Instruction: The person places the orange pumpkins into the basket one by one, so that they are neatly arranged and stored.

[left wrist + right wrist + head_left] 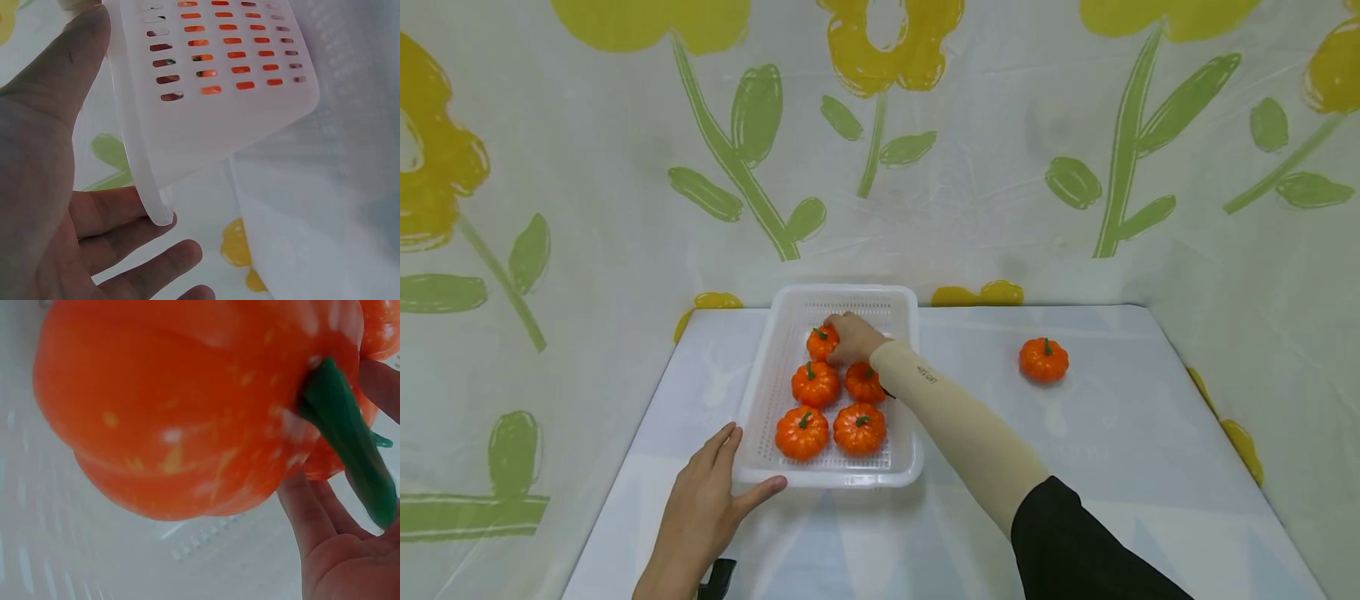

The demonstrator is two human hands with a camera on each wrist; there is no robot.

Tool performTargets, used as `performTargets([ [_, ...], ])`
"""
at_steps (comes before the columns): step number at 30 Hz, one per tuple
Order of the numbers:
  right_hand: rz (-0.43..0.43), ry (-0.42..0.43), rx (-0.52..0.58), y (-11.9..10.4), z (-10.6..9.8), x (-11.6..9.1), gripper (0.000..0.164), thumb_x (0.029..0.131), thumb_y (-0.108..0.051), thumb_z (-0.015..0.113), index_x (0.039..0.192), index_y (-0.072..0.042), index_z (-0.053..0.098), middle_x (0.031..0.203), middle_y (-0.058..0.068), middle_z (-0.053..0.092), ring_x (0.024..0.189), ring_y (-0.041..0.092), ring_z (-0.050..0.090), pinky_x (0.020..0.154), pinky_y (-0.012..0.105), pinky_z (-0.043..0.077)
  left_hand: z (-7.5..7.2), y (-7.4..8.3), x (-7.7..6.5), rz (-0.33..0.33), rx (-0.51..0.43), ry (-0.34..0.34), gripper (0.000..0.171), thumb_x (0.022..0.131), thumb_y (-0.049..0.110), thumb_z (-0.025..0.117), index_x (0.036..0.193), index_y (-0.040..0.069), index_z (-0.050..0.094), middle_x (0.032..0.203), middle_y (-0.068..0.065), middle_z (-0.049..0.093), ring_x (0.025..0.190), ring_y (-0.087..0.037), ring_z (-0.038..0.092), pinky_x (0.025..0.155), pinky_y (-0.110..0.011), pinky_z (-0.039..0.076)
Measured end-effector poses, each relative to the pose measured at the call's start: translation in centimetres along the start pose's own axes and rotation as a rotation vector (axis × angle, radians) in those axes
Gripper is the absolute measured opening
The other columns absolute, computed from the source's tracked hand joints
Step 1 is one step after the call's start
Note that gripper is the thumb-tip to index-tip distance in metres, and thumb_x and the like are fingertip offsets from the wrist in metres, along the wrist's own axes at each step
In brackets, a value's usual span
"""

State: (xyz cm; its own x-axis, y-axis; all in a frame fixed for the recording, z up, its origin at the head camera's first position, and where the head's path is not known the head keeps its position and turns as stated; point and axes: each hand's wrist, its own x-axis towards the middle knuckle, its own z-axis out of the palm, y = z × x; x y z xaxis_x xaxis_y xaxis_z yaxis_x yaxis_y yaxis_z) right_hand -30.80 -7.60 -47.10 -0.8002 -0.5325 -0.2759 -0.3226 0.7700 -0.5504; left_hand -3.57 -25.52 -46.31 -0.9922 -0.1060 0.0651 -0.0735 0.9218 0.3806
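A white plastic basket (829,480) holds several small orange pumpkins with green stems. At its far end my right hand (856,337) grips the farthest pumpkin (820,344) from the right side, thumb and fingers on either side of it. Another pumpkin (187,412) fills much of the right wrist view and hides part of the gripped one. My left hand (707,492) touches the basket's near left corner, thumb at the front rim and straight fingers along the left side. The left wrist view shows the basket's slotted wall (206,131) beside the spread fingers.
One more pumpkin (1043,361) sits on the white table (1120,467), well to the right of the basket. Behind and around the table hangs a pale cloth (970,200) printed with yellow flowers. My right forearm crosses over the basket's right rim.
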Motion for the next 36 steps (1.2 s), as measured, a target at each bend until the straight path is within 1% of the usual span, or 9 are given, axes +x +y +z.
performTargets([
  [5,0.007,-0.002,0.009,0.1,0.1,0.0,0.072,0.09,-0.024,0.078,0.153,-0.018,0.043,0.156,0.012,0.04,0.136,0.025,0.046,0.116,0.044,0.039,-0.1,0.1,0.0,-0.009,0.007,-0.01,0.12,0.073,0.085,0.061,0.15,-0.005,0.042,0.152,-0.027,0.04,0.131,-0.051,0.045,0.104,-0.068,0.04],
  [8,0.013,0.003,0.016,0.0,0.0,-0.3,0.074,0.09,-0.024,0.078,0.154,-0.019,0.041,0.156,0.012,0.04,0.135,0.026,0.047,0.115,0.045,0.04,-0.1,0.1,0.1,-0.016,0.008,-0.016,0.121,0.073,0.085,0.061,0.151,-0.005,0.042,0.153,-0.028,0.04,0.131,-0.051,0.044,0.105,-0.068,0.04],
  [16,0.001,0.016,0.014,-0.3,-0.4,-0.9,0.07,0.091,-0.023,0.077,0.153,-0.019,0.043,0.153,0.011,0.041,0.131,0.025,0.049,0.114,0.043,0.041,0.0,0.2,0.1,-0.029,0.005,-0.019,0.122,0.072,0.086,0.059,0.152,-0.004,0.04,0.154,-0.027,0.038,0.133,-0.051,0.042,0.104,-0.069,0.039],
  [21,-0.009,0.014,0.021,-0.6,-0.7,-1.3,0.069,0.092,-0.022,0.076,0.152,-0.017,0.044,0.154,0.013,0.04,0.133,0.025,0.048,0.114,0.042,0.041,0.1,0.0,0.1,-0.01,0.006,-0.005,0.121,0.072,0.086,0.06,0.151,-0.005,0.042,0.153,-0.028,0.04,0.131,-0.051,0.044,0.104,-0.068,0.04],
  [24,-0.016,0.023,0.013,-0.7,-1.0,-1.6,0.069,0.091,-0.021,0.076,0.152,-0.016,0.044,0.154,0.013,0.04,0.133,0.025,0.047,0.113,0.04,0.042,0.1,0.0,0.0,-0.004,0.005,-0.004,0.122,0.072,0.086,0.06,0.15,-0.005,0.042,0.152,-0.028,0.04,0.131,-0.051,0.044,0.104,-0.068,0.04],
  [28,-0.034,0.049,0.004,-0.8,-1.5,-1.9,0.07,0.09,-0.021,0.076,0.152,-0.017,0.044,0.156,0.011,0.038,0.133,0.023,0.047,0.112,0.039,0.043,0.1,0.1,0.0,-0.003,0.004,-0.004,0.123,0.072,0.087,0.058,0.15,-0.006,0.041,0.152,-0.028,0.04,0.131,-0.051,0.045,0.104,-0.068,0.04],
  [31,-0.056,0.059,0.001,-1.0,-1.8,-2.4,0.069,0.09,-0.022,0.077,0.152,-0.018,0.045,0.157,0.01,0.037,0.132,0.023,0.047,0.111,0.04,0.045,0.1,0.1,0.1,-0.001,0.005,-0.001,0.122,0.072,0.087,0.058,0.15,-0.006,0.042,0.152,-0.028,0.04,0.131,-0.051,0.044,0.104,-0.068,0.04],
  [36,-0.113,0.065,0.009,-1.4,-2.6,-3.8,0.069,0.091,-0.027,0.078,0.151,-0.019,0.045,0.156,0.01,0.037,0.133,0.023,0.047,0.11,0.04,0.045,0.1,0.0,0.2,0.0,0.013,0.001,0.119,0.073,0.083,0.064,0.149,-0.006,0.043,0.151,-0.028,0.041,0.131,-0.051,0.045,0.104,-0.068,0.041],
])
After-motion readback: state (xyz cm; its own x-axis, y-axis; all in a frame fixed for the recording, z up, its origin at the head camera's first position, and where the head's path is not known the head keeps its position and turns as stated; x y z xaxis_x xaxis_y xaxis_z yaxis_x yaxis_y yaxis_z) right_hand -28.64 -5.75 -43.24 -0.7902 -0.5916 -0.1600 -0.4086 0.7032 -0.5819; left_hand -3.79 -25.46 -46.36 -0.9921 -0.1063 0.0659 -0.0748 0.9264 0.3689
